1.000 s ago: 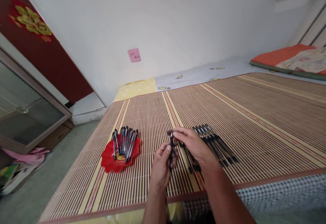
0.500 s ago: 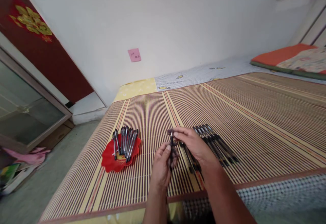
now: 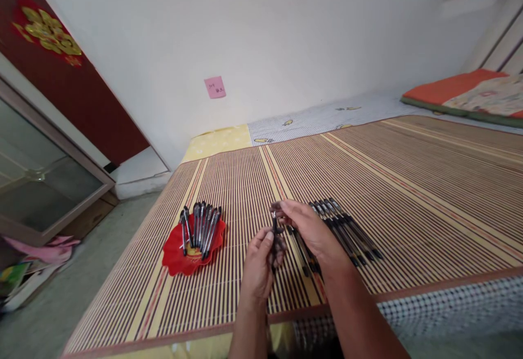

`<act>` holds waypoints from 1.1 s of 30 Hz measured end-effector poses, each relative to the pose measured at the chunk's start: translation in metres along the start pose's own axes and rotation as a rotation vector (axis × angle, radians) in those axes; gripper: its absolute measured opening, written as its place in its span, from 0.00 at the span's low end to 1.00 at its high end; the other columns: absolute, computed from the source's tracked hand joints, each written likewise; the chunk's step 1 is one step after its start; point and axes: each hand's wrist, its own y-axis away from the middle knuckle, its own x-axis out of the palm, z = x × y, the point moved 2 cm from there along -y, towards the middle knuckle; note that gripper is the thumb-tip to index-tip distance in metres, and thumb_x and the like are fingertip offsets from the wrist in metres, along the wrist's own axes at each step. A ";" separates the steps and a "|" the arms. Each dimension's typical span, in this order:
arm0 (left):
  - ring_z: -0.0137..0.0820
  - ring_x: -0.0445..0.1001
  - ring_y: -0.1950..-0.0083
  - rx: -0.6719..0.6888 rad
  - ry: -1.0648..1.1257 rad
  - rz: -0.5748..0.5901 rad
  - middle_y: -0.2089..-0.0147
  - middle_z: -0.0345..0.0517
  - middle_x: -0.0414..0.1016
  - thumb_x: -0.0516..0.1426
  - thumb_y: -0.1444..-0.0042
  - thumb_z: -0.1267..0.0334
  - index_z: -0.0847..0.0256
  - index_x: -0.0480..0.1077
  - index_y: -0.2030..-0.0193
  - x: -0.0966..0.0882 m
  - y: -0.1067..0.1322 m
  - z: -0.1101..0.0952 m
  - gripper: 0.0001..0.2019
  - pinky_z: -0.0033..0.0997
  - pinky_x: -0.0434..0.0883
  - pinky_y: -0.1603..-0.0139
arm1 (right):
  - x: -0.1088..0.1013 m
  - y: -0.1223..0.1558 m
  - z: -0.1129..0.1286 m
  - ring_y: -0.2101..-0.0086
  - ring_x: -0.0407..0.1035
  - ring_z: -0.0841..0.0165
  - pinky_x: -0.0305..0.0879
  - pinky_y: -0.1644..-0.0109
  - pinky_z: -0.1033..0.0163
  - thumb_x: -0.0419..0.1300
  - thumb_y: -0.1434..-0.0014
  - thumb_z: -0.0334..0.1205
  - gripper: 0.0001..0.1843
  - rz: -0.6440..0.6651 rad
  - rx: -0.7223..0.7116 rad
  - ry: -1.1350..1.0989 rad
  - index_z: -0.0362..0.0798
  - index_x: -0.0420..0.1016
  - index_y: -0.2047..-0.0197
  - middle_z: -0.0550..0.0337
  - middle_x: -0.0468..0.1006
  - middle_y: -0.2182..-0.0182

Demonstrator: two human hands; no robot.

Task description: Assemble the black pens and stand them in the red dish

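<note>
My left hand [image 3: 258, 263] is closed around a dark pen [image 3: 274, 225], thumb against its barrel, with the tapered silvery end pointing up and away from me. At that upper end are the bent fingers of my right hand [image 3: 308, 229]; the fingertips are blurred, and any small part between them is hidden. Partly under my right wrist, several black pens [image 3: 301, 253] lie on the mat. Further right is a neat slanted row of more black pens [image 3: 347, 233]. To the left, a red wavy-edged plate [image 3: 174, 258] carries several clear-barrelled pens with black caps [image 3: 201, 228].
A striped bamboo mat [image 3: 229, 184] covers the bed, its brown front edge close to me. Folded orange and floral bedding [image 3: 457, 89] lies at the far right. A pink note [image 3: 214, 87] is stuck to the white wall. A glass-panelled door [image 3: 44, 174] stands at left.
My right fingers have shifted slightly at the pen's upper end, showing a little more of its silvery tip. My left hand keeps its hold, and the other pens are unmoved.
</note>
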 end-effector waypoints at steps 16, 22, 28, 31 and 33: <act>0.20 0.64 0.79 0.012 -0.040 0.025 0.74 0.42 0.75 0.70 0.53 0.55 0.65 0.73 0.60 0.002 0.001 0.000 0.19 0.18 0.58 0.80 | 0.000 0.001 0.000 0.60 0.71 0.65 0.63 0.51 0.60 0.64 0.43 0.51 0.15 0.029 -0.018 0.098 0.47 0.80 0.62 0.58 0.79 0.64; 0.19 0.63 0.79 0.022 -0.070 0.020 0.75 0.39 0.73 0.70 0.52 0.55 0.65 0.73 0.61 0.002 0.001 0.001 0.18 0.18 0.58 0.80 | 0.000 0.002 -0.001 0.72 0.64 0.70 0.62 0.63 0.62 0.67 0.48 0.49 0.13 -0.017 0.025 0.087 0.48 0.75 0.72 0.65 0.70 0.76; 0.19 0.62 0.79 0.056 -0.080 0.006 0.74 0.40 0.74 0.69 0.52 0.56 0.65 0.74 0.61 0.000 0.000 0.000 0.18 0.19 0.58 0.79 | 0.002 0.001 0.000 0.68 0.67 0.68 0.63 0.60 0.62 0.67 0.49 0.50 0.13 -0.001 -0.001 0.101 0.47 0.77 0.68 0.62 0.74 0.72; 0.20 0.63 0.79 0.091 -0.129 0.012 0.73 0.40 0.74 0.69 0.52 0.55 0.65 0.75 0.61 0.000 -0.002 0.000 0.17 0.19 0.59 0.79 | 0.001 0.000 -0.002 0.68 0.68 0.67 0.64 0.59 0.61 0.67 0.50 0.48 0.12 -0.014 -0.029 0.125 0.48 0.77 0.69 0.62 0.75 0.72; 0.20 0.64 0.78 0.132 -0.155 -0.017 0.72 0.41 0.74 0.69 0.51 0.56 0.65 0.75 0.60 -0.002 -0.003 0.000 0.17 0.20 0.60 0.78 | -0.001 -0.002 -0.004 0.66 0.71 0.65 0.66 0.57 0.60 0.65 0.47 0.49 0.13 -0.028 -0.050 0.136 0.48 0.78 0.67 0.60 0.77 0.70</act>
